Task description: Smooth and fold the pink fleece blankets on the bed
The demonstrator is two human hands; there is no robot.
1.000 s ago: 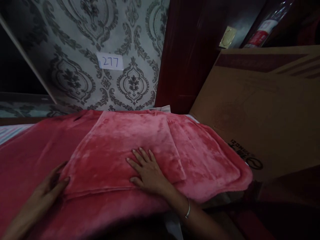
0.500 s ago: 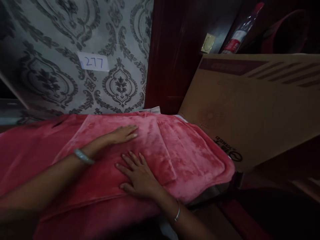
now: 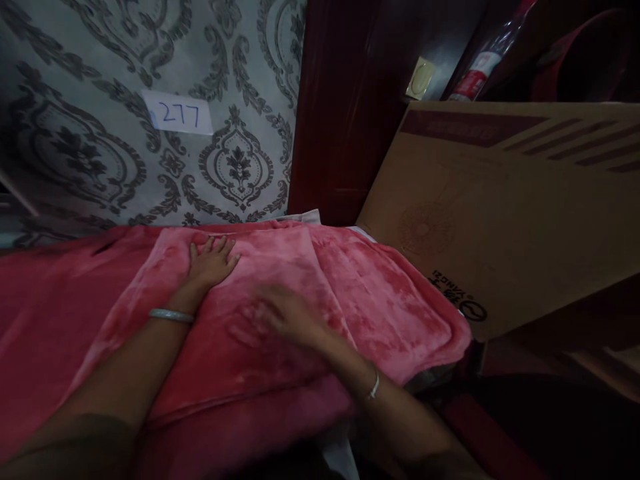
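A pink plush blanket (image 3: 395, 300) lies spread out, with a folded layer (image 3: 270, 250) of the same fabric on top. My left hand (image 3: 213, 261) rests flat on the upper part of that layer, fingers spread, holding nothing; a pale bangle circles the wrist. To its right and lower, my right hand (image 3: 290, 313) is over the middle of the layer. Motion smears its fingers, so I cannot tell their shape or whether they touch the cloth. A thin silver bracelet is on that wrist.
Behind the blanket stands a patterned wall (image 3: 235, 160) with a paper marked 277 (image 3: 179, 113). A large cardboard box (image 3: 510, 220) leans along the right, with a red-labelled plastic bottle (image 3: 477, 75) behind it. A dark red wood panel (image 3: 340, 100) rises between wall and box.
My left hand has slid left across the plush layer and its fingers now point upward. My right hand has shifted slightly up and right, and is blurred. The camera view has moved slightly.
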